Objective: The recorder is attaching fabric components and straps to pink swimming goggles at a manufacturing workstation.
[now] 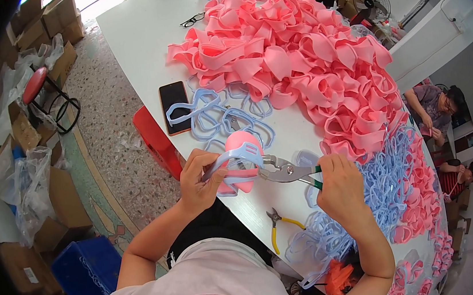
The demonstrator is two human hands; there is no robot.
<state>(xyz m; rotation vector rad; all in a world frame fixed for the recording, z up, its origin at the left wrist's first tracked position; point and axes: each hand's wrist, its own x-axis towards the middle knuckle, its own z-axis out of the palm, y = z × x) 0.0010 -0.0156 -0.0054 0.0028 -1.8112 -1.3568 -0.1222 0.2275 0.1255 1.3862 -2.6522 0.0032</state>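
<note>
While the left hand [198, 177] clenches the pink piece [242, 147] and its pale blue frame [238, 159] just past its fingertips, the right hand [338, 185] grips green-handled pliers [285, 172], whose jaws bite the frame. Best, I judge, to squeeze steadily and keep the left fingers off the jaws.

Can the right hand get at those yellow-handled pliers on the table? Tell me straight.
Probably yes. The yellow-handled pliers lie bare on the table, just beside the right hand, nothing over them. But that hand is already gripping the green-handled pliers, so it would need to drop those first.
</note>
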